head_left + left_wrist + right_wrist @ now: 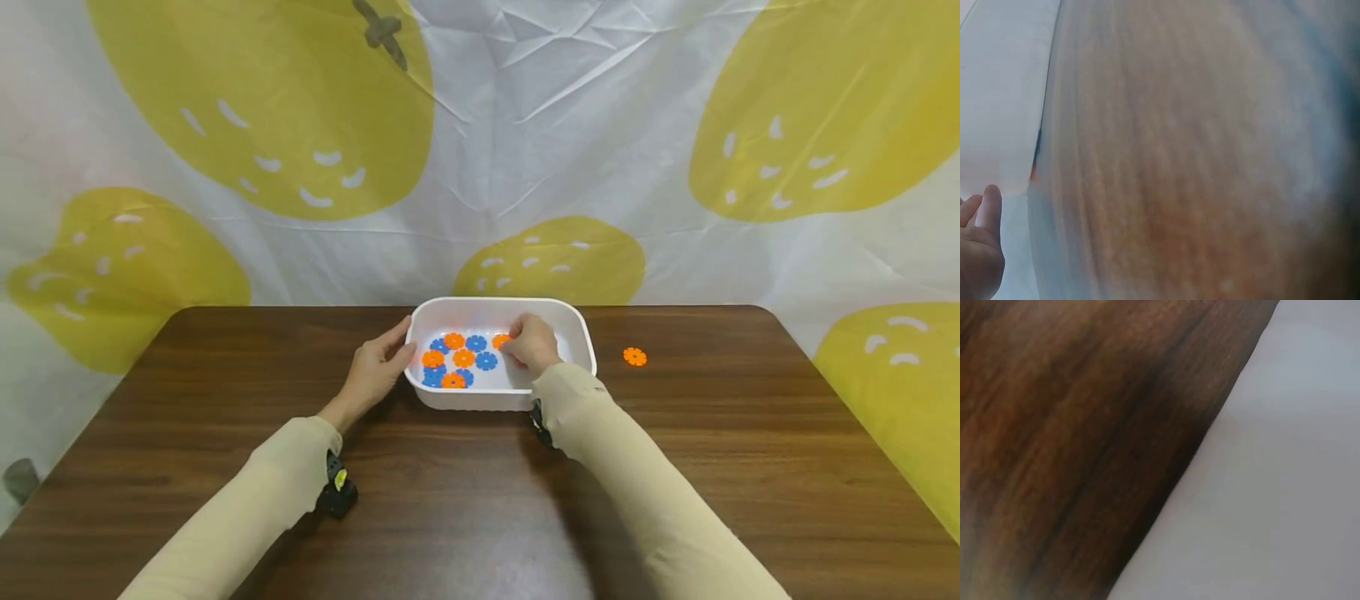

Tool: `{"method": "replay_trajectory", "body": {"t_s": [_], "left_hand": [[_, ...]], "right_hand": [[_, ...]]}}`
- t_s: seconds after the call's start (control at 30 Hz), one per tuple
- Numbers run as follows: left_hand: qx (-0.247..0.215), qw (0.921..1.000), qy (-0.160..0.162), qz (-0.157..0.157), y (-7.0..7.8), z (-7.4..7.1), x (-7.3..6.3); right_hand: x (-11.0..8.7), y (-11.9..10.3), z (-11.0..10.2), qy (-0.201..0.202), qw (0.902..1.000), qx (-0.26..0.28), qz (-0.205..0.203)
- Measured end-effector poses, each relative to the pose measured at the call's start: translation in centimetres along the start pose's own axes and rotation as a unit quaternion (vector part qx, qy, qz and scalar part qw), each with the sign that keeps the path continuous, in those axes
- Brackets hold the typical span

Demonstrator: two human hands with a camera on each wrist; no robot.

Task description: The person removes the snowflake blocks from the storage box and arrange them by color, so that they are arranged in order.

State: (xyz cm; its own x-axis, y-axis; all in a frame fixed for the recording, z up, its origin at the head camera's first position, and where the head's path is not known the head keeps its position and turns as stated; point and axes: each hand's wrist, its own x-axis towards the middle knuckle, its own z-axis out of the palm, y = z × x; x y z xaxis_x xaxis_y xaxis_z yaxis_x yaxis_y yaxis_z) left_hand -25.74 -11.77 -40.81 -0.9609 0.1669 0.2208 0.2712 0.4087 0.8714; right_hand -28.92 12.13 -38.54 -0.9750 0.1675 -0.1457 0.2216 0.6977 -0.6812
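Observation:
A white plastic tub (472,401) stands near the far edge of the table. Inside it lie several notched, flower-shaped building discs, among them a blue disc (486,361) and an orange disc (463,358), mostly toward the left. My right hand (536,343) reaches into the tub and pinches an orange notched disc (501,341) between thumb and fingers. With fairly straight fingers, my left hand (372,367) rests against the tub's left side; its fingers (990,212) also show at the lower left of the left wrist view. The right wrist view shows no hand.
One more orange disc (634,357) lies on the brown wooden table (465,508) to the right of the tub. Behind the table hangs a white cloth (495,167) with yellow fruit prints.

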Motion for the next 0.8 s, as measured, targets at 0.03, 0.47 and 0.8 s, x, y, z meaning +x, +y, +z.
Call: {"method": "replay_trajectory", "body": {"t_s": [0.03,0.47,0.8], "left_hand": [[-0.001,1.0000,0.000,0.000,-0.01,0.00,0.01],[-0.002,0.9999,0.001,-0.012,-0.02,-0.14,0.14],[-0.005,0.9999,-0.005,-0.015,-0.09,-0.30,0.03]], "right_hand": [[0.03,0.01,0.01,-0.004,1.0000,0.004,0.003],[-0.08,-0.03,0.04,0.003,0.9999,0.013,0.002],[-0.34,-0.07,-0.01,-0.001,0.9998,0.020,0.001]]}}
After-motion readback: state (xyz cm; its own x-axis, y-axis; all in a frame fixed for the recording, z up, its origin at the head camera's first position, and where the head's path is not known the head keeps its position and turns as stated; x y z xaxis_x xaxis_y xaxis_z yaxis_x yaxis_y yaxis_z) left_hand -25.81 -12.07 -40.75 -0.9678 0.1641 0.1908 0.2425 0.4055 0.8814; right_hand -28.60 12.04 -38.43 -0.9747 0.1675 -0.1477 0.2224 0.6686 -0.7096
